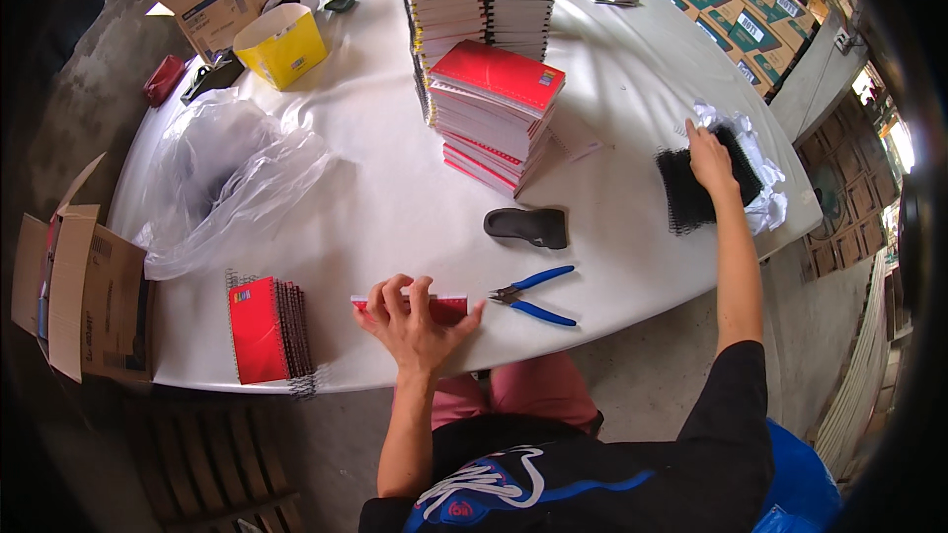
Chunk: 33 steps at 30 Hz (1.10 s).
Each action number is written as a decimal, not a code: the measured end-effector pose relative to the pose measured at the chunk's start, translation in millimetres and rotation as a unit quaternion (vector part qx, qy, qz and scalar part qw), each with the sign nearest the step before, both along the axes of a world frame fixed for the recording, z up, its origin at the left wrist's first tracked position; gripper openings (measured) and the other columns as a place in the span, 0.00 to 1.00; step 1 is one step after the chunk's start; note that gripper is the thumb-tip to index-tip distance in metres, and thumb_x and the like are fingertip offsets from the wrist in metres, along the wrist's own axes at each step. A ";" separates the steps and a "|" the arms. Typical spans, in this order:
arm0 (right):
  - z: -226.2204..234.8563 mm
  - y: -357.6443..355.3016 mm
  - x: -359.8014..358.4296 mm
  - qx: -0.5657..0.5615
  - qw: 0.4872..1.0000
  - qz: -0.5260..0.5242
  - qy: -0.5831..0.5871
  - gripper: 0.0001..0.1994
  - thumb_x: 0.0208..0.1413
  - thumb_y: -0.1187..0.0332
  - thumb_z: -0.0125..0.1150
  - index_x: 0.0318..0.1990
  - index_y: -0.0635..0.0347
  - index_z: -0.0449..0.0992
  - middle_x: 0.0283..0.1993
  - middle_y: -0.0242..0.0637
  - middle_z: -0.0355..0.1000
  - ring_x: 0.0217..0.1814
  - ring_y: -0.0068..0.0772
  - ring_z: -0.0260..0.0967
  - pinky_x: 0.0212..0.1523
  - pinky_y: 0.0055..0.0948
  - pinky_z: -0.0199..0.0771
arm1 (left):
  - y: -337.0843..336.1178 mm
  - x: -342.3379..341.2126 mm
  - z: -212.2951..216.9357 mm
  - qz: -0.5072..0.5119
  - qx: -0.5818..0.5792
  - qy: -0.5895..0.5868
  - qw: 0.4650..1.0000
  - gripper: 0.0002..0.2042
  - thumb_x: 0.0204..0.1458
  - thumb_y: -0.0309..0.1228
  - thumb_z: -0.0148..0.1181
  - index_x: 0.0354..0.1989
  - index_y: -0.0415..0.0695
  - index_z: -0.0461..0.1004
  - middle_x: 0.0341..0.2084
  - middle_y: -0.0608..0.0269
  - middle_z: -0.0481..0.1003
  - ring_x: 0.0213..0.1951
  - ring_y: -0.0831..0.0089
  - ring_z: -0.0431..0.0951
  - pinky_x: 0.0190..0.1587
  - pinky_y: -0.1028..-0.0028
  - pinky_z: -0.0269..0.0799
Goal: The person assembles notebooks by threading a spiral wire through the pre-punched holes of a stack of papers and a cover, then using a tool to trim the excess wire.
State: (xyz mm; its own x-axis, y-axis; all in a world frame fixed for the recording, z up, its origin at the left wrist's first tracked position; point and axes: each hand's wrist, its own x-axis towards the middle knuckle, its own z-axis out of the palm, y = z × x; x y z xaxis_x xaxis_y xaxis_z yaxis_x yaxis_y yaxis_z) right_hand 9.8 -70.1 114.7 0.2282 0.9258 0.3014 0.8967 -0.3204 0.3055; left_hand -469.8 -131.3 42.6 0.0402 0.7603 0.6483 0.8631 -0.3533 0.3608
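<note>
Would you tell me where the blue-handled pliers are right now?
In the head view, the blue-handled pliers lie on the white table near its front edge, just right of the left hand, below the black tool.

The person wears a black short-sleeved top (553, 479) whose right sleeve (736, 405) ends just above the elbow, leaving the forearm below it bare. Across the chest of the top runs a print: white looping line work (484, 482) with a small red mark beside it, and a blue streak (583, 487) sweeping out to the right of that white print. Just above the print, pink trousers or shorts (528, 390) cover the thighs. The left arm is bare from the top's edge down to the left hand (415, 321); the right hand (711, 158) is bare as well, with no gloves, rings or watch to be made out
</note>
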 end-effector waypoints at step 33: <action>-16.8 -63.5 -303.0 -0.226 0.679 0.239 0.657 0.16 0.50 0.67 0.63 0.47 0.58 0.76 0.31 0.36 0.73 0.30 0.27 0.69 0.34 0.27 0.68 | -1.4 -3.8 1.1 -0.008 -0.024 0.039 0.999 0.24 0.26 0.57 0.69 0.28 0.55 0.73 0.31 0.66 0.65 0.47 0.62 0.62 0.51 0.47 0.49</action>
State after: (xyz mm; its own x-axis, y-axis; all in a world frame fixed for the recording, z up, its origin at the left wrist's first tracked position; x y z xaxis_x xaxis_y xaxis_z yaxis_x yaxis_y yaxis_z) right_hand -293.1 -133.7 97.9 -0.3343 0.9186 -0.2107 0.4592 -0.0365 -0.8876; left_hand -473.7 -132.7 43.7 0.1023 0.7892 0.6056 0.8836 -0.3518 0.3091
